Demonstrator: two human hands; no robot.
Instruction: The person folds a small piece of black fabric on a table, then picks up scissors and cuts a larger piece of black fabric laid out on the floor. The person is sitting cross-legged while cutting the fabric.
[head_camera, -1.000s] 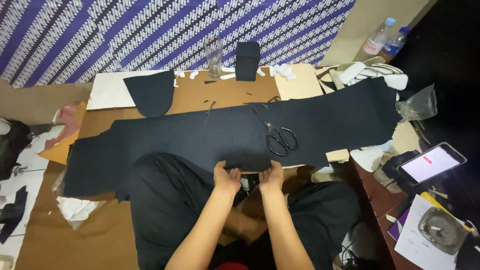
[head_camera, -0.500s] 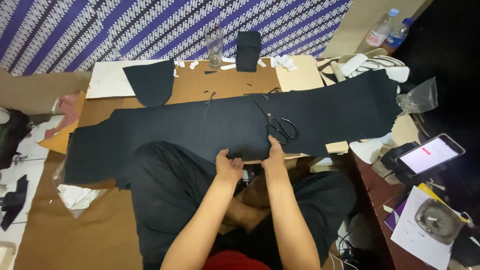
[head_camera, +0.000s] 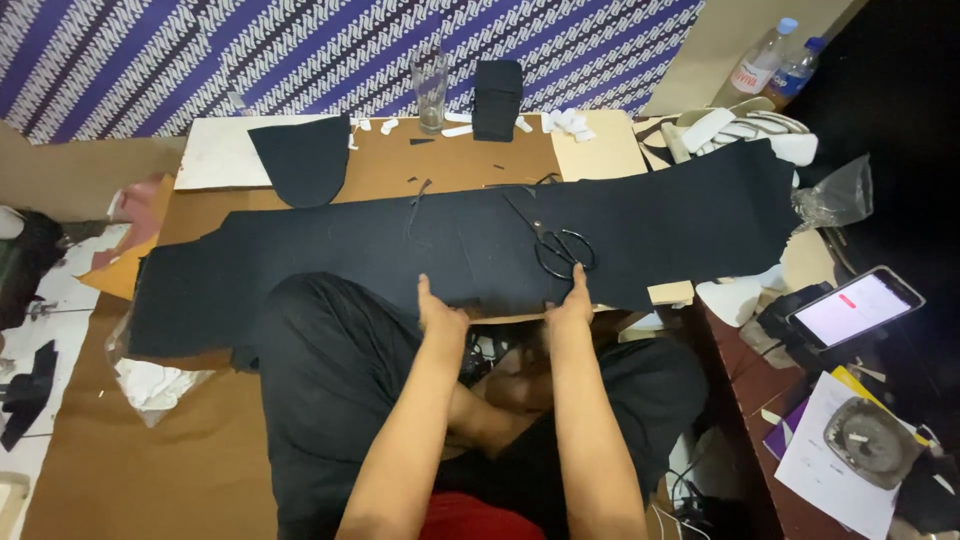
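A long strip of black fabric (head_camera: 380, 245) lies spread across brown cardboard (head_camera: 450, 165) on the floor. My left hand (head_camera: 437, 312) and my right hand (head_camera: 573, 300) rest side by side on the fabric's near edge, fingers flat, pressing it down. Black scissors (head_camera: 556, 245) lie on the fabric just beyond my right hand. A smaller curved black fabric piece (head_camera: 305, 160) sits further back to the left. My crossed legs in black trousers (head_camera: 350, 390) are under my arms.
An empty glass (head_camera: 430, 90) and a black box (head_camera: 497, 100) stand at the back by a patterned purple cloth (head_camera: 300, 50). A phone with a lit screen (head_camera: 853, 306), papers and an ashtray (head_camera: 868, 440) are at right. Two bottles (head_camera: 775, 65) and white scraps are at back right.
Both hands slid a little forward along the fabric's near edge and spread slightly apart. The view shifted slightly; the fabric and scissors stayed put.
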